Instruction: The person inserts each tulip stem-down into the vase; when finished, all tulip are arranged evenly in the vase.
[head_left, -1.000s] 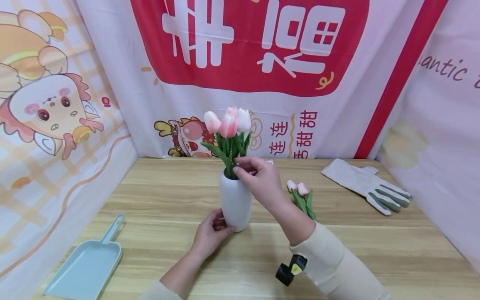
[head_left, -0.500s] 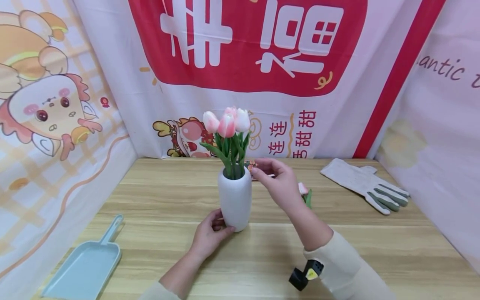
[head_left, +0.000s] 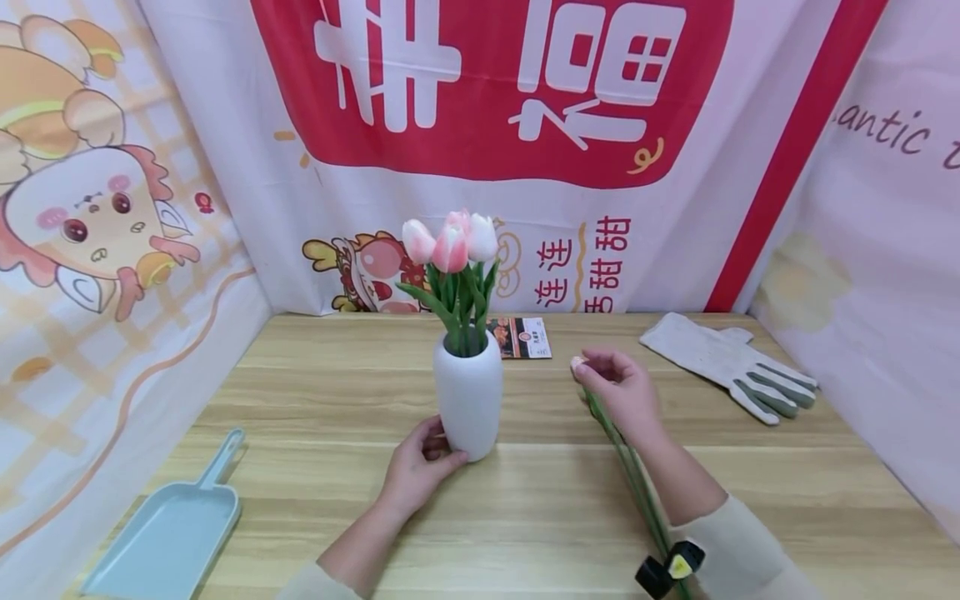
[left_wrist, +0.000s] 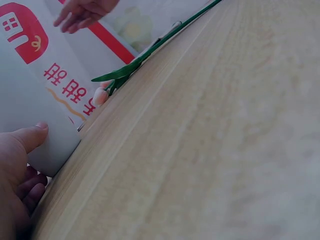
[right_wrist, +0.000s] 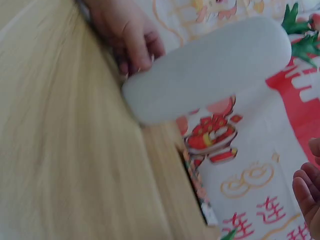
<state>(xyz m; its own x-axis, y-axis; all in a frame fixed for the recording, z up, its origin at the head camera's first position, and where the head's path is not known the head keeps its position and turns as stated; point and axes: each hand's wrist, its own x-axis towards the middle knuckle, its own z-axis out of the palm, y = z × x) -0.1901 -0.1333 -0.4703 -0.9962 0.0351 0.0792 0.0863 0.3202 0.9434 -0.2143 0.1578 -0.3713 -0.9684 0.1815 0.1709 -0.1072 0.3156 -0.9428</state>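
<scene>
Left grip [head_left: 416, 468]: I see it grasping the white vase [head_left: 468, 404] low down, thumb against the wall, fingers curled round the foot.
White vase: upright on the table [head_left: 322, 392], near the middle, with green stems standing in its mouth.
Vase tulips [head_left: 452, 250]: I count four pink-and-white heads above the rim, green leaves spreading beneath them.
Right grip [head_left: 621, 390]: released; fingers loosely bent, nothing between them that I can see. My left wrist view shows it in the air above the loose tulips [left_wrist: 100, 96], apart from them.
Loose tulips: lying on the table to the right of the vase, stems running toward the bottom of the head view; there the right grip covers part of the heads.
Wrist camera [head_left: 654, 577]: black, below the right grip, hiding part of the stems from me.
Printed card [head_left: 528, 337]: on the table behind and to the right of the vase, which hides one end.
Glove [head_left: 697, 354]: pale, with grey-green fingers, flat on the table at the far right.
Dustpan [head_left: 168, 533]: light blue, on the left side, handle pointing toward the backdrop.
Backdrop [head_left: 487, 150]: hanging cloth behind the table, red and white, with large characters.
</scene>
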